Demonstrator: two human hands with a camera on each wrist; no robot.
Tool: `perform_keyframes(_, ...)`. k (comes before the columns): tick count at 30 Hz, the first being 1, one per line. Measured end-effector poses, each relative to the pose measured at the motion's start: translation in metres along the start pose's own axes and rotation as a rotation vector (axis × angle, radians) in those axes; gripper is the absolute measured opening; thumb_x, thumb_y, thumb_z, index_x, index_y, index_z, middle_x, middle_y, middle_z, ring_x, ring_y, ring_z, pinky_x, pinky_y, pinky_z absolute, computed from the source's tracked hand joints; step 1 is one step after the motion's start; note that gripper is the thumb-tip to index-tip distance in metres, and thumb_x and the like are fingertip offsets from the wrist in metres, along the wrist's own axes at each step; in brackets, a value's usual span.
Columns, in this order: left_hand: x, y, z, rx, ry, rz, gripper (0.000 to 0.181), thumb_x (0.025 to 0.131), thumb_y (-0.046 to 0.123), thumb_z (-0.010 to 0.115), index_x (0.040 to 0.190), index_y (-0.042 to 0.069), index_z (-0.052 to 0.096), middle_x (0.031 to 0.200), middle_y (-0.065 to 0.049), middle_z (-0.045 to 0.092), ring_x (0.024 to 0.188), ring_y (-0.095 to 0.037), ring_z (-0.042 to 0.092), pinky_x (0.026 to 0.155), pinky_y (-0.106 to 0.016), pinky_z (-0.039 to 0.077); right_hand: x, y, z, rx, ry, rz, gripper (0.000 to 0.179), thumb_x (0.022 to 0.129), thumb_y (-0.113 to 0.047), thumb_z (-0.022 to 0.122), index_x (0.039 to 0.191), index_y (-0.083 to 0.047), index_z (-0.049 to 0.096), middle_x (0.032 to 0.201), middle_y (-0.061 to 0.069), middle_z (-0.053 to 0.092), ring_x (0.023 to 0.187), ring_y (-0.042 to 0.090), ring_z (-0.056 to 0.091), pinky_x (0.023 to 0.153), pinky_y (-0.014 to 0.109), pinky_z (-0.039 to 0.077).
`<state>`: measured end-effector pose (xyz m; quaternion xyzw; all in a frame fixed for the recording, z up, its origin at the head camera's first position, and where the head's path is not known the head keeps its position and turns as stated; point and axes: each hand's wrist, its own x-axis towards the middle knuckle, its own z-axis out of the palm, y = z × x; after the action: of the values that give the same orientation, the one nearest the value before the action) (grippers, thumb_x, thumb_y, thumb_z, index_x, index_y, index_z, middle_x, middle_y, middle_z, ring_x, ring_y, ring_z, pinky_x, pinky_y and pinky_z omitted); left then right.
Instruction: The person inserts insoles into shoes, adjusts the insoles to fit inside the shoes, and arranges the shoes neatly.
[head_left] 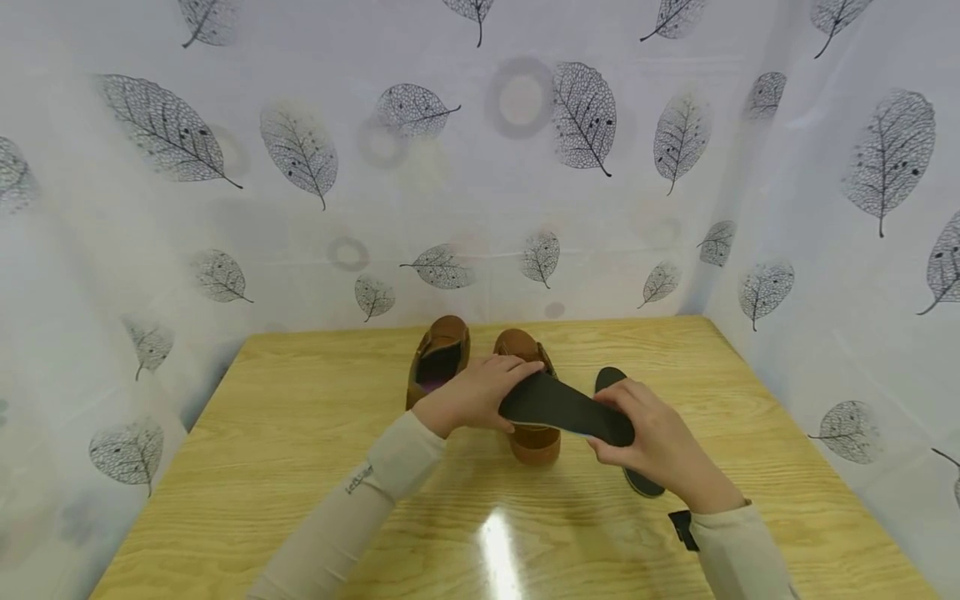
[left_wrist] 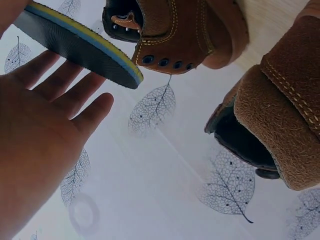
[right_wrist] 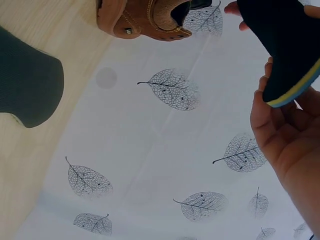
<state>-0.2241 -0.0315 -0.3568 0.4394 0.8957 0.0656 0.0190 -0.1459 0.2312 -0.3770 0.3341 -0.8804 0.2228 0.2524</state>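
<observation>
A black shoe insole (head_left: pixel 566 406) is held raised between both hands, over the right one of two brown shoes. My left hand (head_left: pixel 480 393) pinches one end of it, fingers on one face and thumb on the other. At the opposite end my right hand (head_left: pixel 660 433) grips it between thumb and fingers. Yellow and blue layers show along the edge of this insole (left_wrist: pixel 75 45) in the left wrist view. The right brown shoe (head_left: pixel 536 452) is partly hidden behind the insole. The left brown shoe (head_left: pixel 447 328) stands beside my left hand, its inside dark with a purple patch.
A second dark insole (head_left: pixel 645 485) lies on the wooden table (head_left: pixel 315 433), partly under my right hand. The shoes stand towards the table's back edge. A white curtain (head_left: pixel 480 192) with leaf prints hangs behind and along both sides.
</observation>
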Motion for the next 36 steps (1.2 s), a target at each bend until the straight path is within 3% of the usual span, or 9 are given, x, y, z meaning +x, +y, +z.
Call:
perform_keyframes(5,0.001,0.0,0.0,0.014,0.024,0.004,0.092,0.072,0.034,0.085,0.146,0.011,0.036,0.134,-0.01,0.048,0.119,-0.027,0.052,0.098,-0.04,0.044,-0.002,0.005,0.002,-0.008,-0.032,0.01,0.045,0.072,-0.021,0.08,0.109,-0.004,0.062,0.103,0.003,0.057,0.084,0.014,0.054,0.065,0.03,0.05)
perform_keyframes(13,0.0,0.0,0.001,-0.026,0.063,-0.009,0.085,0.072,0.034,0.086,0.141,0.013,0.041,0.125,-0.008,0.048,0.111,-0.025,0.055,0.091,-0.038,0.049,0.0,0.007,0.0,-0.029,-0.131,0.087,0.052,0.073,-0.022,0.082,0.115,0.0,0.06,0.107,0.007,0.056,0.09,0.019,0.054,0.071,0.038,0.051)
perform_keyframes(21,-0.009,-0.005,0.006,0.028,0.195,-0.05,0.079,0.071,0.036,0.086,0.136,0.012,0.046,0.119,-0.006,0.052,0.099,-0.022,0.06,0.085,-0.036,0.051,0.02,-0.012,0.005,-0.057,-0.214,0.177,0.074,0.076,-0.036,0.082,0.128,0.008,0.052,0.121,0.02,0.052,0.106,0.034,0.054,0.088,0.048,0.047)
perform_keyframes(25,-0.015,-0.004,0.009,0.035,0.261,-0.088,0.077,0.072,0.037,0.085,0.134,0.01,0.048,0.117,-0.007,0.055,0.098,-0.023,0.061,0.084,-0.037,0.052,0.038,-0.023,0.015,-0.135,-0.224,0.167,0.08,0.075,-0.038,0.082,0.13,0.011,0.05,0.125,0.025,0.05,0.113,0.041,0.051,0.092,0.054,0.044)
perform_keyframes(29,-0.018,-0.001,0.009,0.034,0.304,-0.098,0.074,0.073,0.036,0.085,0.132,0.009,0.049,0.118,-0.009,0.056,0.098,-0.024,0.061,0.083,-0.038,0.052,0.049,-0.028,0.027,-0.208,-0.238,0.163,0.083,0.073,-0.039,0.083,0.132,0.009,0.05,0.125,0.023,0.052,0.114,0.039,0.052,0.091,0.052,0.045)
perform_keyframes(36,-0.024,-0.001,0.011,-0.019,0.32,-0.067,0.071,0.073,0.032,0.085,0.13,0.012,0.05,0.119,-0.007,0.055,0.097,-0.022,0.061,0.081,-0.037,0.052,0.052,-0.028,0.04,-0.29,-0.215,0.09,0.074,0.073,-0.033,0.084,0.128,0.007,0.054,0.117,0.019,0.055,0.103,0.035,0.057,0.083,0.046,0.049)
